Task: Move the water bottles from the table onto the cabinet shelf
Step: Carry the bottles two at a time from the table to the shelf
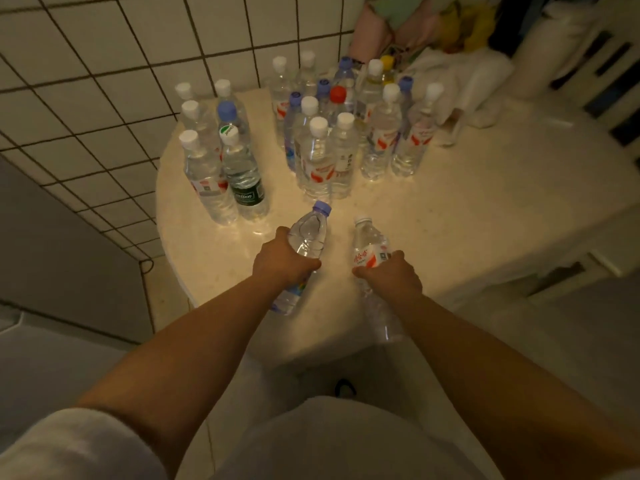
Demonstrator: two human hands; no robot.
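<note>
Gripping one bottle in each hand, we stand at the table's near edge. Our left hand [282, 259] wraps the blue-capped bottle [306, 237], fingers curled round its middle; our right hand [391, 275] holds the white-capped bottle [369, 249] the same way. Both bottles tilt, long axes running away from us, caps toward the far clusters [332, 133], bases back past our wrists. They look lifted off the table [485, 202], though we cannot tell for sure. Many bottles stand upright toward the far edge, by the tiled wall [86, 64]. No cabinet shelf shows, so the carry likely calls for a turn.
</note>
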